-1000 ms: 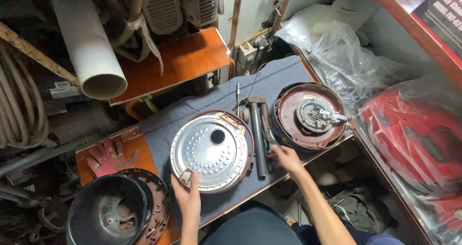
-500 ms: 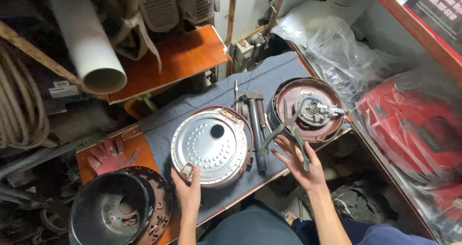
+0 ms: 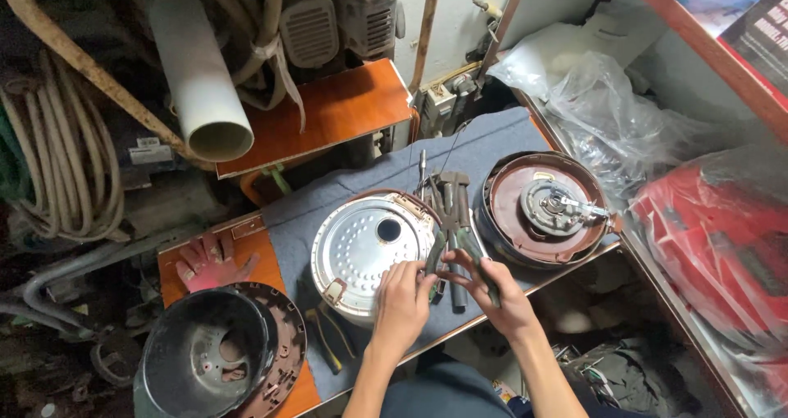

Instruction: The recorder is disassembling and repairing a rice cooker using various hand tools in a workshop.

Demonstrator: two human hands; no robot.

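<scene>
A grey cloth [image 3: 501, 151] covers the cluttered workbench. A second ago the left hand [image 3: 404, 296] held the round metal lid [image 3: 365, 250]; now it has joined the right hand [image 3: 492, 291], both pinching the pliers [image 3: 447, 229] beside the lid.

Dark-handled pliers [image 3: 450, 239], green-grey grips spread apart, tips pointing to upper frame, held just right of round silver inner lid [image 3: 365, 250], centre frame.
</scene>
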